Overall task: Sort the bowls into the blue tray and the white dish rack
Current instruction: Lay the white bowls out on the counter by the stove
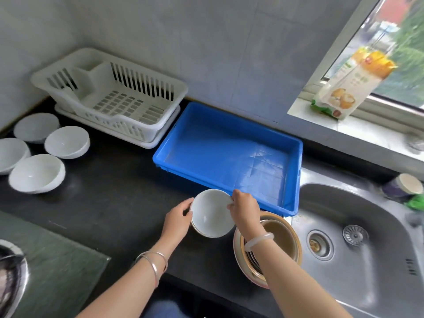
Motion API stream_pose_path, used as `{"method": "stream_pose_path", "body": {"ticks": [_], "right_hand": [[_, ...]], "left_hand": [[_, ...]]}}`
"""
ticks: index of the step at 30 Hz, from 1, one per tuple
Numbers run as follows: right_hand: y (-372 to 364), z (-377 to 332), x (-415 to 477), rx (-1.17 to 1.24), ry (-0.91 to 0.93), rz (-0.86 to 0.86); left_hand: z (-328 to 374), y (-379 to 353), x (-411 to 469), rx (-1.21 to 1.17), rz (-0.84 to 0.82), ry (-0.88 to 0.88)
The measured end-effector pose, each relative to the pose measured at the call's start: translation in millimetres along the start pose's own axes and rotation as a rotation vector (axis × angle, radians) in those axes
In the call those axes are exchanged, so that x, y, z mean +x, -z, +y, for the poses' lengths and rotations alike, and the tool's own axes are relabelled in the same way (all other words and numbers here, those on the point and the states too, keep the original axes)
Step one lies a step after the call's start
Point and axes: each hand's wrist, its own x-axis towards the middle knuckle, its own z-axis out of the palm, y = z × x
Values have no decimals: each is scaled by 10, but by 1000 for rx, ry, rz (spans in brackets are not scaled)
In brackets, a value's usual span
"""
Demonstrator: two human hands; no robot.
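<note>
A white bowl (212, 214) is held between both hands just in front of the blue tray (229, 154). My left hand (177, 218) grips its left rim and my right hand (244, 210) pinches its right rim. It seems to be a small stack, with another rim showing underneath. Beneath my right wrist stands a stack of tan-rimmed bowls (277, 237) beside the sink. Several white bowls (36, 173) lie at the left of the black counter. The white dish rack (114, 97) sits at the back left with nothing in it. Nothing lies in the blue tray.
A steel sink (358, 244) fills the right side. A food bag (348, 86) leans on the window sill. A cup (403, 185) and a green scrubber stand behind the sink. A glass hob with a burner (9, 271) is at the lower left.
</note>
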Motion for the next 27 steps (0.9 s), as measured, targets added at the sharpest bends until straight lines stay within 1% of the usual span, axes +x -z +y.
{"method": "stream_pose_path", "body": {"ticks": [4, 7, 11, 17, 22, 27], "right_hand": [[48, 12, 1, -23, 26, 22], [79, 29, -23, 14, 27, 8], [175, 83, -5, 95, -15, 7], [470, 210, 70, 313, -64, -4], [497, 178, 42, 461, -92, -45], [494, 3, 59, 583, -82, -68]], "left_hand": [[-23, 17, 7, -129, -39, 77], [-32, 28, 14, -204, -59, 135], [-50, 65, 34, -234, -128, 179], [-42, 47, 89, -274, -213, 249], [-30, 51, 97, -318, -174, 257], [-67, 372, 79, -402, -40, 264]]}}
